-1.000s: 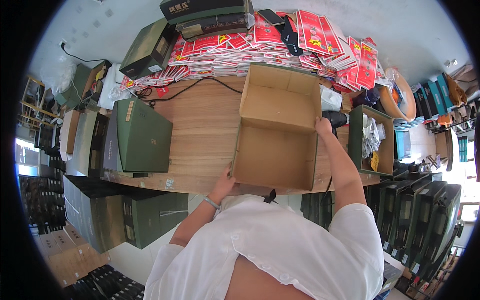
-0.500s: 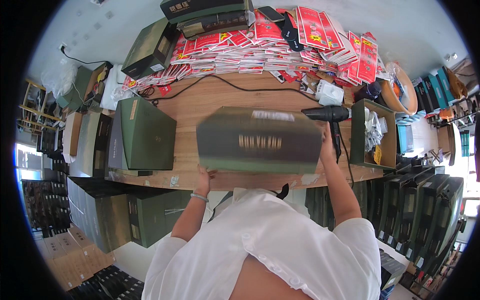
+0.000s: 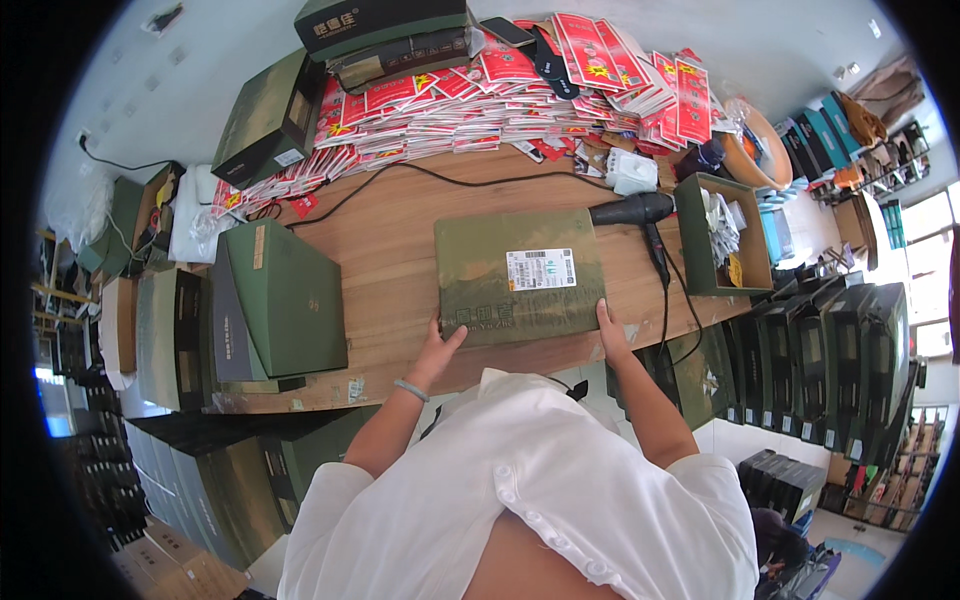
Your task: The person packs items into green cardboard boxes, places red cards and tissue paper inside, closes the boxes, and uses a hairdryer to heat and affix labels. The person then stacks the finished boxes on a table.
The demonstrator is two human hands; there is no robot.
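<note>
A flat olive-green cardboard box (image 3: 475,270) with a mottled pattern lies at the middle of the wooden table, its white printed label (image 3: 540,269) facing up. My left hand (image 3: 438,350) grips its near left corner, thumb on the top face and fingers down the side. At the near right corner, my right hand (image 3: 611,328) holds the box's edge; some of its fingers are hidden. A black hair dryer (image 3: 640,209) lies against the far right corner of the box, its handle pointing toward me.
A tall dark green box (image 3: 295,300) stands on the left of the table (image 3: 390,220). Red printed cards (image 3: 430,120) are piled along the back, beside more boxes. To the right are an open box of small packets (image 3: 695,250) and a white adapter (image 3: 632,172). A black cable (image 3: 470,183) crosses behind.
The box has turned from its dark, lettered side to its labelled olive face and now rests on the table. My right hand has come down to the near right corner. The view has shifted.
</note>
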